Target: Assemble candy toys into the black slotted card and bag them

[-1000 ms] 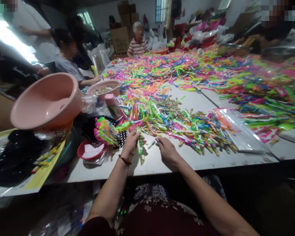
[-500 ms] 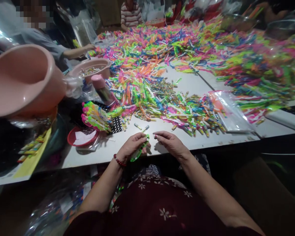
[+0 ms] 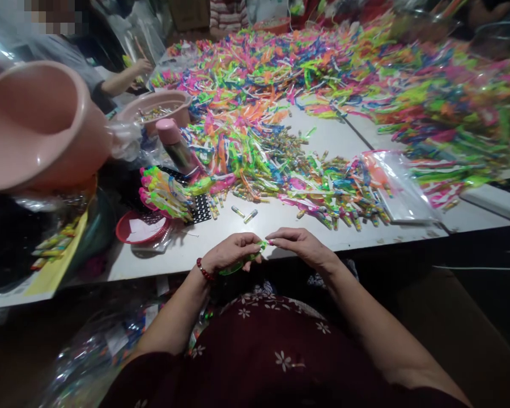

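My left hand [image 3: 232, 250], with a red bead bracelet at the wrist, is closed around a bright green see-through plastic piece [image 3: 233, 268]. Part of that piece shows below the palm, and its tip pokes out at the thumb. My right hand [image 3: 301, 243] pinches at this tip; something tiny and pink shows at its fingertips, too small to name. Just beyond the hands, two short tubes with yellowish labels, one on the left [image 3: 238, 211] and one on the right [image 3: 250, 216], lie on the white table [image 3: 195, 249].
A heap of colourful plastic pieces [image 3: 255, 147] covers much of the table. To the left stand a pink basin [image 3: 80, 130], a pink-capped bottle [image 3: 174, 141], a red dish [image 3: 127, 229] and a bundle of pieces [image 3: 164, 192]. Clear bags [image 3: 402, 187] lie right. A co-worker's arm [image 3: 125, 76] reaches in.
My hands have come together, the right fingertips now meeting the green piece's tip. The green piece has turned flatter in my left hand. The co-worker's hand at the left has lifted.
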### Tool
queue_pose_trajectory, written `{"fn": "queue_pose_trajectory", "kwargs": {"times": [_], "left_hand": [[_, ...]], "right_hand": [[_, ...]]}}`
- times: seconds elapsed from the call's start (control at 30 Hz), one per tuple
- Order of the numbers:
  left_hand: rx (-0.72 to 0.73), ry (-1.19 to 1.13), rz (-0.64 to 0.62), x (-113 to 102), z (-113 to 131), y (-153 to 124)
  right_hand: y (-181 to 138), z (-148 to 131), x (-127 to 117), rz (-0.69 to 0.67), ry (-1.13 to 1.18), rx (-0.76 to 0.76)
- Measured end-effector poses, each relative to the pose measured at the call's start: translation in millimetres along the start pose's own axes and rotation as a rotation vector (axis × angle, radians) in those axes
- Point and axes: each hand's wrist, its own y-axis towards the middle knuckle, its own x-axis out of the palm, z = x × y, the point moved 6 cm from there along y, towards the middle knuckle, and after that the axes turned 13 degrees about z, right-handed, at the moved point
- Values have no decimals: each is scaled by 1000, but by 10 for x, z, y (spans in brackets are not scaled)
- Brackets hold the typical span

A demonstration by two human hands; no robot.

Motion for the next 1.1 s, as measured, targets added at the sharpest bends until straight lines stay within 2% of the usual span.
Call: {"fn": "queue_pose_trajectory", "kwargs": {"times": [0.23,0.4,0.6,0.8,0.9,0.97,1.0,1.03,1.1], "left_hand": [[-35,95,-71,13,15,-35],[-95,46,-110,33,-51,-46],[-85,-47,-136,50,-82,-55],[-78,69,-128,90,-102,-78],[-64,160,-142,126,-82,-59],[47,259,-66,62,37,-5],[126,289,27,-22,132,34],[198,294,149,-139,233,74],[276,252,426,-438,398,155]], "right_hand": [[8,49,-4,-65,-38,91],[24,48,-22,-98,-115,156],[16,-86,-11,-193,-226,84],[-29,-51,53,-158,-316,-30],[-30,24,26,-145,-330,-21],[-14,64,-129,-105,-313,-3],[3,67,-274,-46,-300,-8],[26,55,-466,48,-284,-28],[73,-3,-949,320,-249,-107]]}}
